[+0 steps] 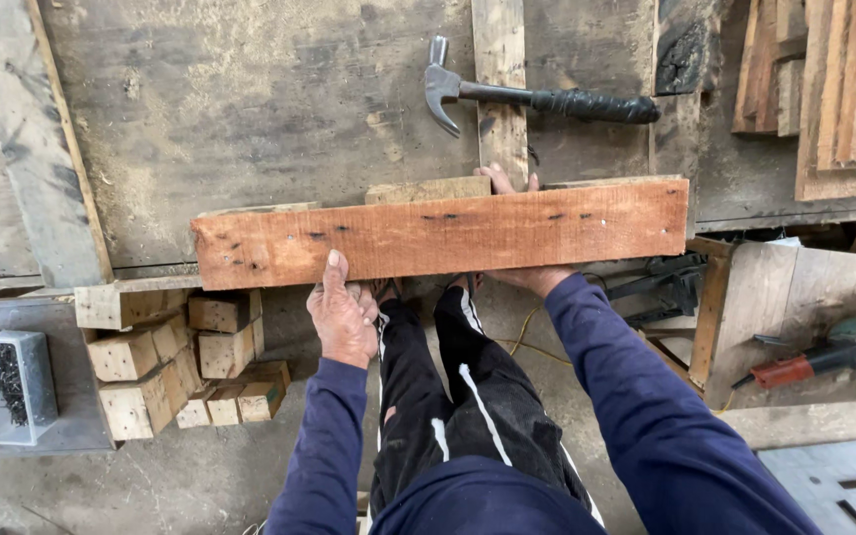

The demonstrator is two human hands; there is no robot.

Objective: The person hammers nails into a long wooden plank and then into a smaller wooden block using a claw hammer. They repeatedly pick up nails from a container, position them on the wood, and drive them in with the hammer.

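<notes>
Starting at the far left, a grey plastic tray (7, 381) holding dark nails sits on a low surface, and just right of it short wooden offcuts (185, 362) are stacked in a loose pile under the workbench (250, 99) edge. Next comes the left hand (342, 315), its thumb pressed up against the front face of the reddish plank (443, 233) and its fingers curled under the lower edge, gripping it. That plank stands on edge along the front of the bench, across the person's body. Further right, the right hand (517, 218) reaches behind the plank; only fingertips show over its top edge, so the hand is wrapped around the board. Beyond lies a claw hammer (537, 99) on the bench, and at far right a red power tool (814, 362) rests on a lower board.
</notes>
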